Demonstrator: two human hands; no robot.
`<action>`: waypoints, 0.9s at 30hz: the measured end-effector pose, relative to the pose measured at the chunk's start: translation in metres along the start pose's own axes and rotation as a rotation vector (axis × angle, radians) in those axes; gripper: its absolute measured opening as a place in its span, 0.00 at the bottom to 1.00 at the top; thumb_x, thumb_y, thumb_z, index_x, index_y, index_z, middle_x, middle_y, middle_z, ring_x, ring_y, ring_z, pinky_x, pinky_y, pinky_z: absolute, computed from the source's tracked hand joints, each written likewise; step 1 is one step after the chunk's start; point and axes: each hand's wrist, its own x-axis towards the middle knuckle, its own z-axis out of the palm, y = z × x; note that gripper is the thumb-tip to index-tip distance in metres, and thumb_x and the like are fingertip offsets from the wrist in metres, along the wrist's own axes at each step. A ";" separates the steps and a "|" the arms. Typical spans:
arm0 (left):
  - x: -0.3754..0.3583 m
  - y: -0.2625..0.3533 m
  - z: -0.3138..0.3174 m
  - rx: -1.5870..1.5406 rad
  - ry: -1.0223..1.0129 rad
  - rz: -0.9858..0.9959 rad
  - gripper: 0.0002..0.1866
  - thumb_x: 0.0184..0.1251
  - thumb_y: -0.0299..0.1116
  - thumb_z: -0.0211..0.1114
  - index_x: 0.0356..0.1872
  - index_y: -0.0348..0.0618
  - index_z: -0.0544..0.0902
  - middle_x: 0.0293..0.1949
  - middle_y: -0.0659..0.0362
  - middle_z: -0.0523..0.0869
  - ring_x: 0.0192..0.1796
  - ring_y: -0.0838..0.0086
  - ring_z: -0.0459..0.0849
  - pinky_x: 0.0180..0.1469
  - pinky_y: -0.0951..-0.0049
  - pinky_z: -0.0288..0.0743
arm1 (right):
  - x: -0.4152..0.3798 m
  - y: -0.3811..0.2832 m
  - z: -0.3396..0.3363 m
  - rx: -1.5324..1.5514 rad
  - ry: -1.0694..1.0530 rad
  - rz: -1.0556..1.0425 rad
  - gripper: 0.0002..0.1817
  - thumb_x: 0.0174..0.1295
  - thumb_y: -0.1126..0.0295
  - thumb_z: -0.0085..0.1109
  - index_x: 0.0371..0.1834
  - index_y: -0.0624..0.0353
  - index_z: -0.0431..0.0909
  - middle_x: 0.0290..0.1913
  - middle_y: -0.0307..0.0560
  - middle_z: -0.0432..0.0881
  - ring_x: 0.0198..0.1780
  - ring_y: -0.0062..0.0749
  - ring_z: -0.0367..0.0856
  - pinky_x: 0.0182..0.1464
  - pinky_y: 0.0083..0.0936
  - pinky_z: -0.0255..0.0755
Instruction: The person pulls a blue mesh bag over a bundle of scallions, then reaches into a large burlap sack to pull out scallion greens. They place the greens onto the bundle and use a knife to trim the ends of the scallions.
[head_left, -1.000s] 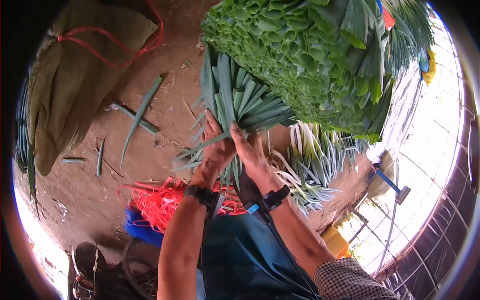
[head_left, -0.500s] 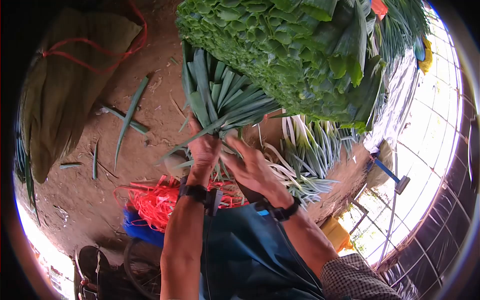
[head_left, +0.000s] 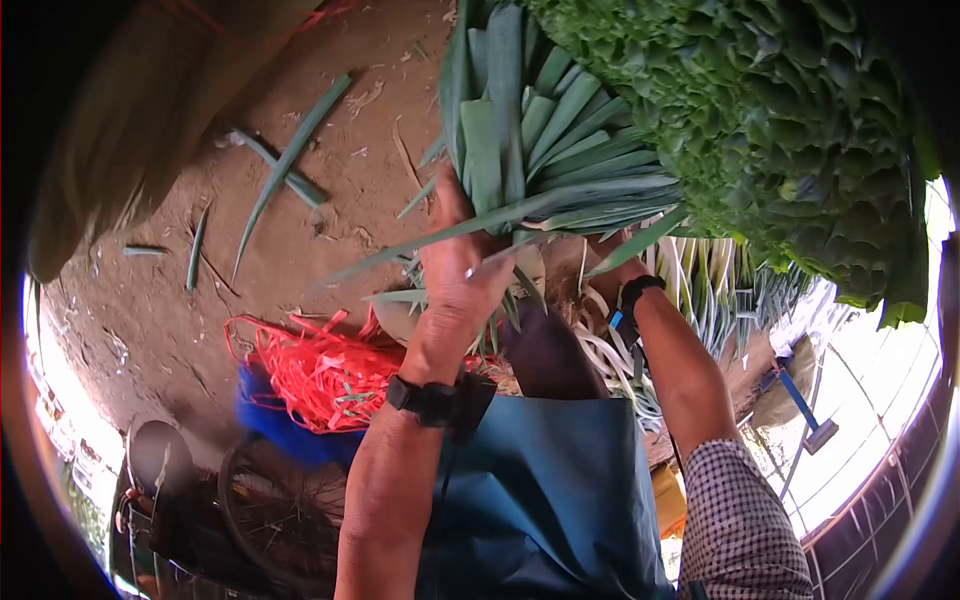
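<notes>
My left hand (head_left: 455,265) is wrapped around a bunch of green onions (head_left: 505,130), its fingers partly covered by the leaves. The leaves fan upward and to the right, and one long leaf sticks out to the left across the hand. My right hand (head_left: 622,258) is under the right side of the bunch, beside white-stemmed green onions (head_left: 700,275). Leaves hide its fingers, so I cannot see whether it holds anything. Just above the bunch is a large stack of green onions (head_left: 740,120) with the cut leaf ends facing me.
Red plastic strips (head_left: 325,375) lie on a blue sheet (head_left: 280,425) at the left. Loose leaves (head_left: 290,175) are scattered on the dirt floor (head_left: 150,340). A spoked wheel (head_left: 280,490) stands lower left. A blue-handled tool (head_left: 800,405) is at the right.
My right hand has moved away from my left hand, rightward and under the leaves. My left hand keeps its grip on the bunch. The camera view has shifted.
</notes>
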 end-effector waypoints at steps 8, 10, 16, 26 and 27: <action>0.002 0.013 -0.005 0.201 -0.070 -0.052 0.44 0.58 0.30 0.68 0.75 0.43 0.55 0.56 0.44 0.81 0.57 0.45 0.82 0.56 0.54 0.77 | -0.206 -0.055 -0.148 0.293 0.105 0.313 0.18 0.60 0.57 0.71 0.34 0.60 0.77 0.25 0.42 0.76 0.28 0.26 0.71 0.30 0.31 0.68; 0.002 0.017 -0.008 0.192 -0.070 -0.048 0.42 0.59 0.30 0.67 0.74 0.42 0.56 0.55 0.45 0.81 0.57 0.45 0.81 0.56 0.54 0.77 | -0.263 -0.068 -0.171 0.217 0.085 0.311 0.15 0.64 0.61 0.65 0.34 0.62 0.74 0.25 0.47 0.73 0.26 0.30 0.68 0.27 0.35 0.64; 0.001 0.007 -0.003 0.186 -0.120 -0.140 0.31 0.70 0.31 0.58 0.73 0.50 0.61 0.59 0.56 0.79 0.60 0.57 0.78 0.57 0.60 0.75 | -0.353 -0.180 -0.248 0.297 0.104 0.321 0.20 0.56 0.77 0.73 0.30 0.56 0.64 0.25 0.29 0.62 0.28 0.13 0.58 0.30 0.19 0.58; -0.001 0.011 -0.010 0.132 -0.056 -0.122 0.41 0.53 0.21 0.65 0.71 0.38 0.59 0.49 0.41 0.80 0.50 0.42 0.81 0.49 0.50 0.76 | -0.264 -0.287 -0.362 0.061 0.161 0.163 0.22 0.71 0.75 0.57 0.67 0.63 0.71 0.49 0.46 0.85 0.47 0.21 0.82 0.47 0.23 0.75; 0.003 0.013 -0.013 0.097 -0.114 -0.169 0.34 0.53 0.22 0.64 0.64 0.37 0.64 0.50 0.40 0.79 0.51 0.42 0.81 0.50 0.51 0.76 | -0.255 -0.294 -0.367 -0.008 0.149 0.140 0.22 0.71 0.75 0.56 0.68 0.64 0.70 0.48 0.47 0.85 0.46 0.23 0.83 0.47 0.23 0.75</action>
